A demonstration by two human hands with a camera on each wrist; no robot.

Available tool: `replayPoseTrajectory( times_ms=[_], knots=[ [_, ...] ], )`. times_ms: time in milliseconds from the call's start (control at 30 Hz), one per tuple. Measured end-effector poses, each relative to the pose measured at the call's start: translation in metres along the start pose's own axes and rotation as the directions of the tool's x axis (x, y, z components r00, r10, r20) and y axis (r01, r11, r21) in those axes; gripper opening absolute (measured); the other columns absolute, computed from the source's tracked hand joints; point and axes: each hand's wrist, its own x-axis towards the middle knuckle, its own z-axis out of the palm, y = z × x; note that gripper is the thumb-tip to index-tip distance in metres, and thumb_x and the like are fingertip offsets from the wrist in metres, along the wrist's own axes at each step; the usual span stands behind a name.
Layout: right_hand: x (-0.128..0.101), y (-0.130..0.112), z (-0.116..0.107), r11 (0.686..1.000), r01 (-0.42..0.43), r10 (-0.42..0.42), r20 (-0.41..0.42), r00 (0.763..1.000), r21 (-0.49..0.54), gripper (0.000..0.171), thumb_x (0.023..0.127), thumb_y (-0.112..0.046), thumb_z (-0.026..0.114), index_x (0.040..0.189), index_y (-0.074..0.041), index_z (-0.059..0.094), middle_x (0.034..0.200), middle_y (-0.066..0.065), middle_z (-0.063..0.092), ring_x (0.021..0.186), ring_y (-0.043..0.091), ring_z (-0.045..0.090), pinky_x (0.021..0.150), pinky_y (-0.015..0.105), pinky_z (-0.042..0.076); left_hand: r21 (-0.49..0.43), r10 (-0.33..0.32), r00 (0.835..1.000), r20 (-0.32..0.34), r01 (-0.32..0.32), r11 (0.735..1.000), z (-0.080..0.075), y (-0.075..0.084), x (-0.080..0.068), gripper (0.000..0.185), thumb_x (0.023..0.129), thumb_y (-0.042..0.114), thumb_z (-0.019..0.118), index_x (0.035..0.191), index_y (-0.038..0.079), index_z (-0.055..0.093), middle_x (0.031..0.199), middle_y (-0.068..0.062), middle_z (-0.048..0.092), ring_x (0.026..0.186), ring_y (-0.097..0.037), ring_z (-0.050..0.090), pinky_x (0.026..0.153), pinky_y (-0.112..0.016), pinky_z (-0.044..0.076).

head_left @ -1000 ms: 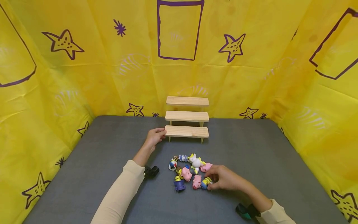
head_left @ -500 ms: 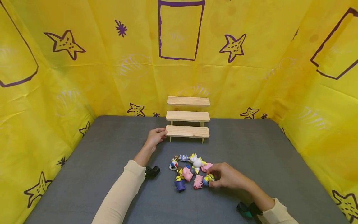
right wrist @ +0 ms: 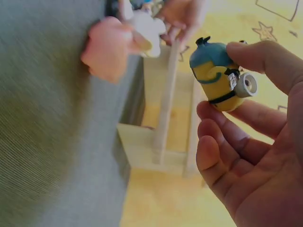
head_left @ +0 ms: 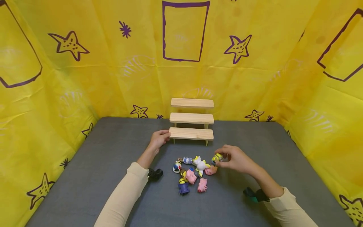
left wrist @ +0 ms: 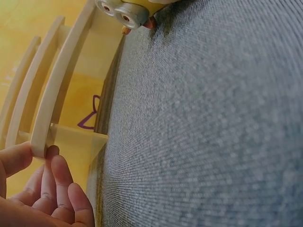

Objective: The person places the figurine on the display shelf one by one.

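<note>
My right hand (head_left: 236,159) pinches a yellow-and-blue minion figurine (right wrist: 218,75) between thumb and fingers, raised off the table in the right wrist view. It is at the right of the figurine pile, beyond a pink pig figurine (head_left: 210,170). My left hand (head_left: 159,139) pinches the left end of the lowest step of a three-tier wooden stand (head_left: 191,134); the left wrist view shows thumb above and fingers below the board (left wrist: 64,80). Between the arms lie a white-and-yellow figurine (head_left: 200,164), a second pig (head_left: 202,185), and a minion in a dark blue piece (head_left: 183,188).
A dark grey cloth (head_left: 119,132) covers the table. Yellow printed fabric (head_left: 136,63) hangs behind and at both sides. The stand is near the back edge. Several more small figurines, one of them blue and white (head_left: 187,160), lie in the pile before it.
My right hand has lifted the minion figurine from beside the front pig and carried it toward the stand. My left hand keeps its grip on the step.
</note>
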Motion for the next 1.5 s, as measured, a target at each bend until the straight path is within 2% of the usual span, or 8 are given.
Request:
replayPoseTrajectory(
  times_ms=[267,600,800,967,1133,1367,1500],
  knots=[
    [0.017,0.000,-0.013,0.998,-0.010,0.004,-0.092,0.996,-0.059,0.033,0.076,-0.017,0.083,0.104,-0.005,0.069,0.091,0.002,0.068,0.076,0.010,0.054,0.065,0.027,0.050,0.024,-0.003,1.000,-0.012,0.004,1.000,0.000,-0.002,0.001,0.032,0.094,0.019,0.065,0.121,0.002,0.066,0.098,-0.009,0.070,0.081,-0.013,0.062,0.074,-0.027,0.046],
    [0.044,0.000,-0.020,0.990,0.017,-0.035,-0.132,0.991,-0.138,0.033,0.077,-0.018,0.082,0.105,-0.004,0.071,0.090,0.004,0.066,0.079,0.021,0.058,0.068,0.028,0.049,0.021,-0.009,1.000,-0.011,0.009,1.000,0.001,-0.001,0.003,0.033,0.094,0.021,0.065,0.121,0.004,0.066,0.103,-0.010,0.070,0.077,-0.010,0.062,0.074,-0.027,0.047],
    [0.062,-0.002,-0.022,0.986,0.025,-0.050,-0.148,0.988,-0.165,0.035,0.077,-0.019,0.081,0.106,-0.002,0.071,0.091,0.008,0.065,0.079,0.021,0.059,0.069,0.031,0.050,0.022,-0.024,1.000,-0.015,0.024,0.999,0.002,0.001,0.003,0.034,0.094,0.023,0.066,0.122,0.005,0.066,0.105,-0.011,0.069,0.081,-0.012,0.063,0.077,-0.028,0.048],
    [0.077,-0.001,-0.020,0.983,0.028,-0.056,-0.148,0.987,-0.180,0.036,0.079,-0.021,0.080,0.107,-0.002,0.070,0.090,0.008,0.065,0.078,0.018,0.057,0.071,0.032,0.048,0.021,-0.035,0.999,-0.025,0.036,0.999,0.001,0.000,0.002,0.033,0.093,0.022,0.067,0.121,0.005,0.067,0.105,-0.011,0.070,0.080,-0.011,0.063,0.076,-0.028,0.048],
    [0.095,0.000,-0.016,0.980,0.048,-0.077,-0.146,0.986,-0.194,0.038,0.080,-0.021,0.079,0.108,0.001,0.068,0.087,0.011,0.064,0.077,0.022,0.055,0.070,0.033,0.045,0.016,-0.038,0.999,-0.035,0.038,0.999,-0.001,-0.001,0.001,0.032,0.093,0.021,0.067,0.119,0.004,0.068,0.103,-0.011,0.070,0.078,-0.011,0.062,0.075,-0.027,0.047],
    [0.117,-0.003,-0.006,0.979,0.068,-0.098,-0.151,0.984,-0.194,0.036,0.078,-0.021,0.080,0.104,0.001,0.068,0.092,0.013,0.067,0.081,0.025,0.060,0.073,0.038,0.049,0.018,-0.033,0.999,-0.029,0.033,0.999,0.000,-0.001,0.001,0.032,0.092,0.022,0.068,0.119,0.004,0.068,0.099,-0.009,0.070,0.077,-0.010,0.061,0.075,-0.028,0.048],
    [0.129,-0.005,0.001,0.979,0.070,-0.098,-0.142,0.985,-0.192,0.033,0.079,-0.020,0.079,0.103,0.000,0.067,0.087,0.011,0.064,0.078,0.022,0.054,0.071,0.035,0.044,0.005,-0.032,0.999,-0.037,0.032,0.999,0.000,-0.001,0.002,0.033,0.091,0.022,0.068,0.119,0.004,0.067,0.094,-0.006,0.069,0.075,-0.009,0.061,0.075,-0.029,0.048]
  ],
)
